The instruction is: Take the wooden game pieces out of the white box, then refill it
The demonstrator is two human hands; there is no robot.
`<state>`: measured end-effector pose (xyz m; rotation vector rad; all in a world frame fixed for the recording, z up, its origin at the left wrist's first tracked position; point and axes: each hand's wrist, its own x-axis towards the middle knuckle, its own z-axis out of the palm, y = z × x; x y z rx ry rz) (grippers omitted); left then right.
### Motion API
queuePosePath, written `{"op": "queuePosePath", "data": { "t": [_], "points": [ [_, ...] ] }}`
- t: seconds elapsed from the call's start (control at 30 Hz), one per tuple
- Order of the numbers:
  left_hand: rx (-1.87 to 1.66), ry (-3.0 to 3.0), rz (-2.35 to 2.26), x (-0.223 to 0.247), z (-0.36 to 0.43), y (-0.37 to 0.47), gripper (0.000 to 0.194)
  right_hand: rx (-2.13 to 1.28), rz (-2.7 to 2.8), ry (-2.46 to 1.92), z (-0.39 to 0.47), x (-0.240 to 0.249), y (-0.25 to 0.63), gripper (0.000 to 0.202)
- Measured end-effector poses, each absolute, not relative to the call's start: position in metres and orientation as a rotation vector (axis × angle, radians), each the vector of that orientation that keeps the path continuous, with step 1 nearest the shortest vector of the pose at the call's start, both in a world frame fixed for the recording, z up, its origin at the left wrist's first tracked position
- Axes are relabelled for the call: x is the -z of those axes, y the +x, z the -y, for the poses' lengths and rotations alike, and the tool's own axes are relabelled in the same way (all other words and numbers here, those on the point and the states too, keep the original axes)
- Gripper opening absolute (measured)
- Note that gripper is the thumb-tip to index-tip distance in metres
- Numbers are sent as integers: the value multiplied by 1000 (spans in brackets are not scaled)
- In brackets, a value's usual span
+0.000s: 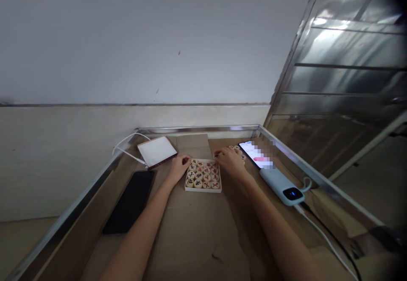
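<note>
**Two hands at a little box of round game pieces**

A small white square box (pixel 203 189) sits in the middle of a brown cardboard sheet (pixel 193 234). The box is full of round pale wooden game pieces (pixel 203 174) with red and black marks on top. They lie flat in neat rows.

The left hand (pixel 179 165) rests at the far left corner of the box and touches its edge. The fingers are curled down. I cannot tell if they pinch anything.

The right hand (pixel 229 160) is at the far right corner of the box. Its fingertips are close together over that corner, but I cannot tell if they hold a piece. A few more loose round pieces (pixel 237 148) lie just behind this hand.

To the right lies a phone with a lit screen (pixel 256 154). Just next to it is a light blue power bank (pixel 280 185), with a white cable (pixel 327 240) running from it.

To the left lies a flat white pad with a dark red edge (pixel 157 151). Near it is a black flat tablet (pixel 130 202). A shiny metal rail (pixel 197 129) runs around the table top.
</note>
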<state>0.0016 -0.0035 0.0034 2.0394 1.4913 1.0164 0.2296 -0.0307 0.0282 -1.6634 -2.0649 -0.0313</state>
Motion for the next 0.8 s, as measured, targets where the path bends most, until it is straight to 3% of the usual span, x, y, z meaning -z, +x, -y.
{"op": "queuePosePath", "data": {
  "t": [0.3,0.57,0.67,0.8],
  "points": [
    [-1037,2025,-1477,-4,4,2,17,400,1995,-1876,30,-27,264,22],
    [-1027,2067,-1476,-2,3,1,19,-306,2405,-1288,51,-37,208,20],
    [-1005,2082,-1496,0,2,1,19,-335,2487,-1220,60,-34,190,31],
    [-1005,2104,-1508,3,-1,0,20,-329,2522,-1226,61,-33,189,31]
  ]
}}
